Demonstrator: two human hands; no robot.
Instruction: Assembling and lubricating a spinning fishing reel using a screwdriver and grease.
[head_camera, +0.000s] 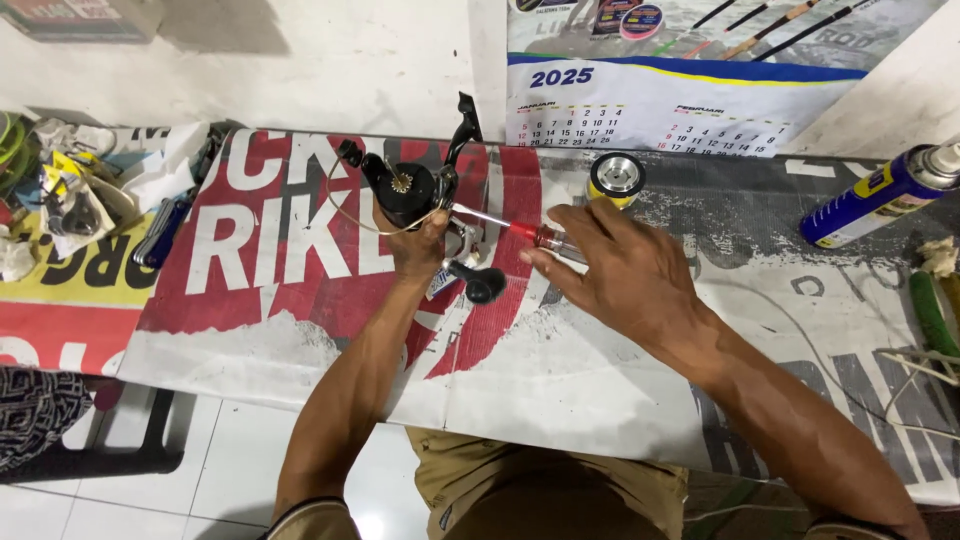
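Nearest the camera, at the bottom edge, sit the person's khaki trousers (500, 490), both bare forearms rising up and away over the table's printed banner cover (300, 330). Left hand (420, 245) is wrapped from below around the black spinning reel (410, 190), fingers closed on its body, and the reel is held just above the cover. Right hand (620, 270) comes in from the right, thumb and fingertips pinched shut on the rear of a clear syringe (520, 232) with red fluid inside. That syringe is the one to watch: its long axis runs nearly level across the view, slightly uphill to the left, and its thin tip points left, straight at the reel's side just above the left thumb. Whether the tip actually touches the reel cannot be told. The reel's black handle knob (485, 285) hangs down toward the camera, its bail arm (465, 125) sticking up and away. Just beyond the right hand stands a silver spool with a yellow band (615, 178). Well off to the right lies a blue and yellow spray can (880, 195), nozzle pointing up and right. Far left, a clutter of packets and tools (70, 195). At the back, a wall calendar (660, 100).
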